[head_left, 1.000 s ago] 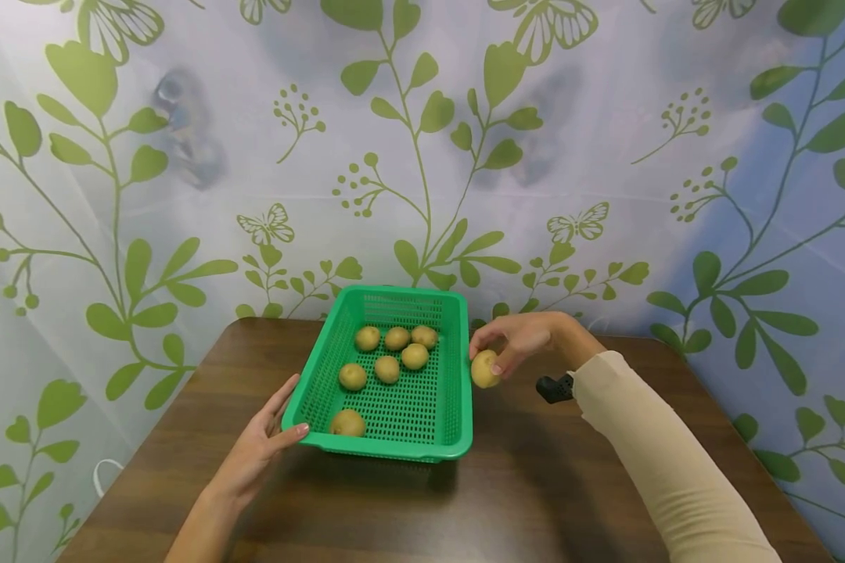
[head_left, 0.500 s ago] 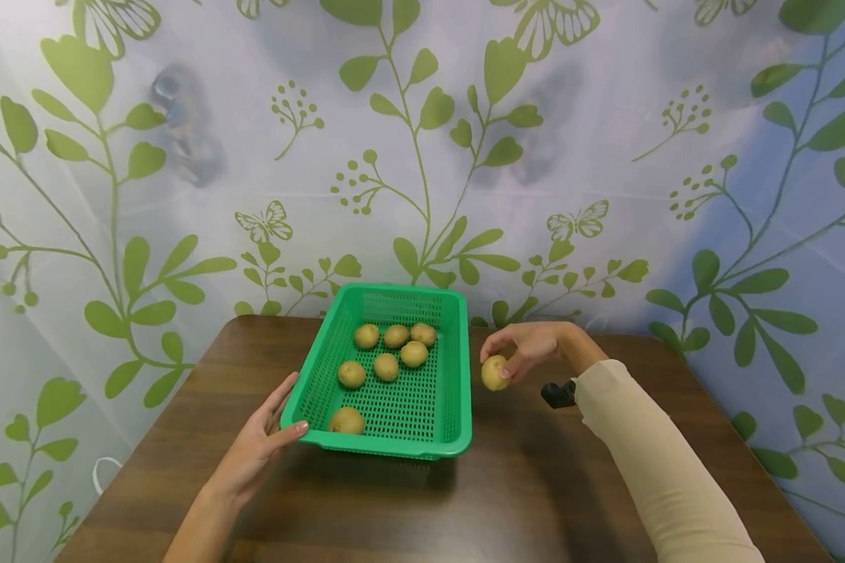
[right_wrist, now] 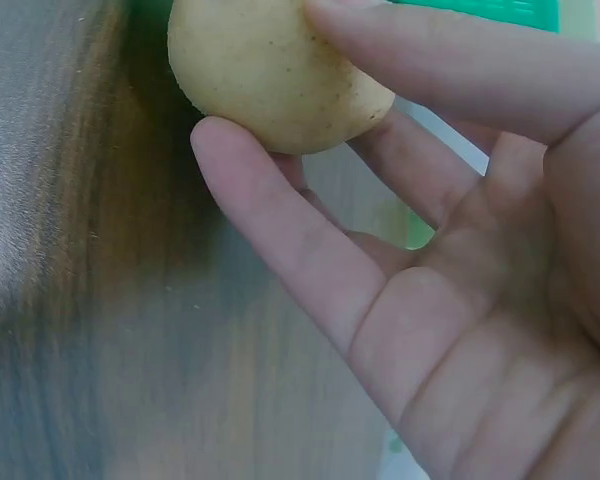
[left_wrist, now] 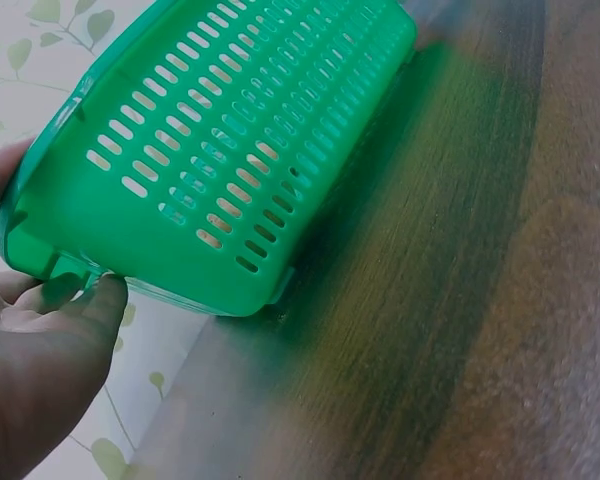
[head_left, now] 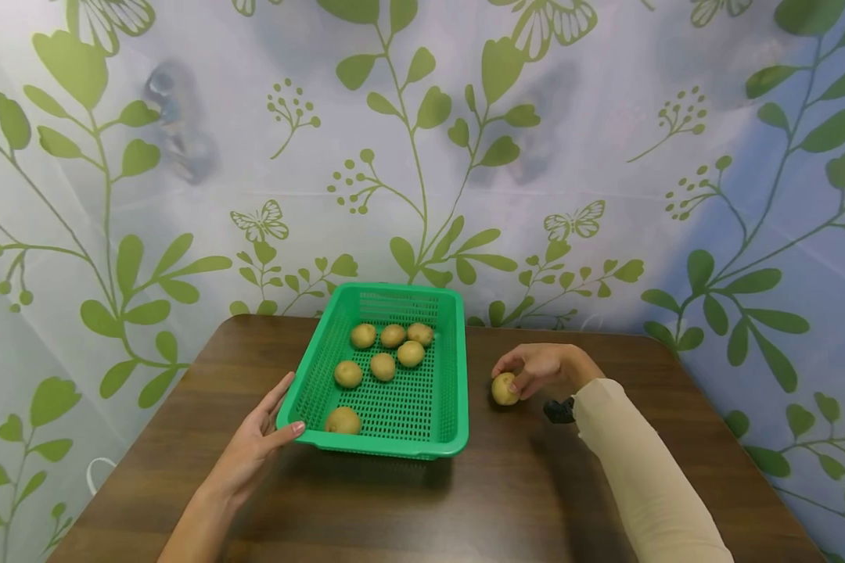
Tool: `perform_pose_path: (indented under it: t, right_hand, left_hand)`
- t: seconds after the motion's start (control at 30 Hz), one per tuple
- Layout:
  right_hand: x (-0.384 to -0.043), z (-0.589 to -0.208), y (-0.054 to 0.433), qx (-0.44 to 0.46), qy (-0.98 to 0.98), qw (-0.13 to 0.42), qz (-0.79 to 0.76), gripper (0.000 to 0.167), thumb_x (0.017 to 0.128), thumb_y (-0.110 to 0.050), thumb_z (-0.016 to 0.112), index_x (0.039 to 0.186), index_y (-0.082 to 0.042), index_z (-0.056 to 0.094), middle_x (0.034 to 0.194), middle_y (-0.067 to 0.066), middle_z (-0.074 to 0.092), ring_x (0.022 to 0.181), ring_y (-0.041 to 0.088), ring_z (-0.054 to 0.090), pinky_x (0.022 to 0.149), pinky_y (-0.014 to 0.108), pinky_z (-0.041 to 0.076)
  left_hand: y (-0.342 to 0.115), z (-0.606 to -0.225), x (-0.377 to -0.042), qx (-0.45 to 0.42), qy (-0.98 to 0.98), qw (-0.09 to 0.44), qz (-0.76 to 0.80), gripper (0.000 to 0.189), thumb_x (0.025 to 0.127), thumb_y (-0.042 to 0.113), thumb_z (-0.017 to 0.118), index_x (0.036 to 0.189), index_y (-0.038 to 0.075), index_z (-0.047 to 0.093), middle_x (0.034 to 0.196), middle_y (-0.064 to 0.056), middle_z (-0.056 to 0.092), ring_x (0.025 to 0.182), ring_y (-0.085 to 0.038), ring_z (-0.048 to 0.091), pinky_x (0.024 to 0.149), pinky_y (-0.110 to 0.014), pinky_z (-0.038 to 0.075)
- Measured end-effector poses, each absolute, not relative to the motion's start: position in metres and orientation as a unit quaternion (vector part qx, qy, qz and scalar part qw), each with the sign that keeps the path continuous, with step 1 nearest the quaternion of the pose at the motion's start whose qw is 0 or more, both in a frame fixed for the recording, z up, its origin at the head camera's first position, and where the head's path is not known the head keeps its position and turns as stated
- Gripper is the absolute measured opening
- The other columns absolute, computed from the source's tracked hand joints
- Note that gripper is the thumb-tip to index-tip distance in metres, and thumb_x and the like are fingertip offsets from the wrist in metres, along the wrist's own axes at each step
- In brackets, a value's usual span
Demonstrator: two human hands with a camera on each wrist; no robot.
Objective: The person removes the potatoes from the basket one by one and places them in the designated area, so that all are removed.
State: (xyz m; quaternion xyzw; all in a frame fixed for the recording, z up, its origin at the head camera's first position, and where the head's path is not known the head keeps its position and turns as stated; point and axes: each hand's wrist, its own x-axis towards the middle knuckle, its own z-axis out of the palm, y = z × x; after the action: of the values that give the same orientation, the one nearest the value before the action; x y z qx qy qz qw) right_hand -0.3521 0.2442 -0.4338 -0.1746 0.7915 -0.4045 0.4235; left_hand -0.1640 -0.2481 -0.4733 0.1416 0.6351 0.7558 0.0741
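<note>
A green perforated plastic basket (head_left: 451, 375) is tilted toward me, its near end raised off the table. Several potatoes (head_left: 383, 367) lie spread over its floor. My left hand (head_left: 249, 450) grips the near left corner, thumb over the rim; the left wrist view shows fingers (left_wrist: 100, 300) under the rim of the basket (left_wrist: 210, 130). To the right of the basket, my right hand (head_left: 538, 367) holds a single potato (head_left: 505, 389) low over the table. In the right wrist view the potato (right_wrist: 270, 75) sits between thumb and fingers (right_wrist: 270, 210).
The brown wooden table (head_left: 507, 500) carries the basket. A curtain (head_left: 422, 156) with green leaves and butterflies hangs behind its far edge. A black wrist device (head_left: 559, 410) shows under the right sleeve (head_left: 648, 461). A white loop (head_left: 101, 473) is beside the table's left edge.
My right hand has carried the potato away from the basket's right side, rightward and down toward the table. The left hand keeps its grip on the basket corner.
</note>
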Motion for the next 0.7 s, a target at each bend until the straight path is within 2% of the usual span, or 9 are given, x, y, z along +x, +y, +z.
perform_pose_path:
  t: [0.2,0.43,0.7]
  right_hand:
    - [-0.353,-0.439,0.241,-0.177,0.796,0.42,-0.397,0.051,0.096,0.003,0.068,0.143,0.01,0.051,0.125,0.018,0.058,0.107,0.026,0.063,0.094,0.044,0.055]
    - [-0.354,-0.442,0.247,-0.179,0.804,0.379,-0.422,0.056,0.096,0.005,0.064,0.148,0.011,0.046,0.152,0.022,0.043,0.126,0.029,0.055,0.106,0.046,0.047]
    - [-0.354,-0.444,0.254,-0.186,0.804,0.371,-0.426,0.057,0.1,0.001,0.064,0.151,0.011,0.042,0.158,0.028,0.034,0.142,0.04,0.041,0.108,0.047,0.045]
  left_hand:
    - [-0.249,-0.473,-0.163,0.137,0.638,0.071,0.754,0.083,0.104,-0.003,0.056,0.167,0.011,0.004,0.171,-0.016,0.001,0.147,-0.015,0.034,0.107,-0.022,0.04]
    - [-0.248,-0.471,-0.162,0.139,0.635,0.069,0.757,0.083,0.103,-0.004,0.055,0.167,0.01,0.003,0.171,-0.017,0.0,0.147,-0.012,0.034,0.107,-0.02,0.039]
    - [-0.247,-0.472,-0.164,0.129,0.642,0.071,0.752,0.084,0.103,-0.002,0.057,0.167,0.011,0.005,0.171,-0.015,0.002,0.147,-0.013,0.033,0.107,-0.02,0.039]
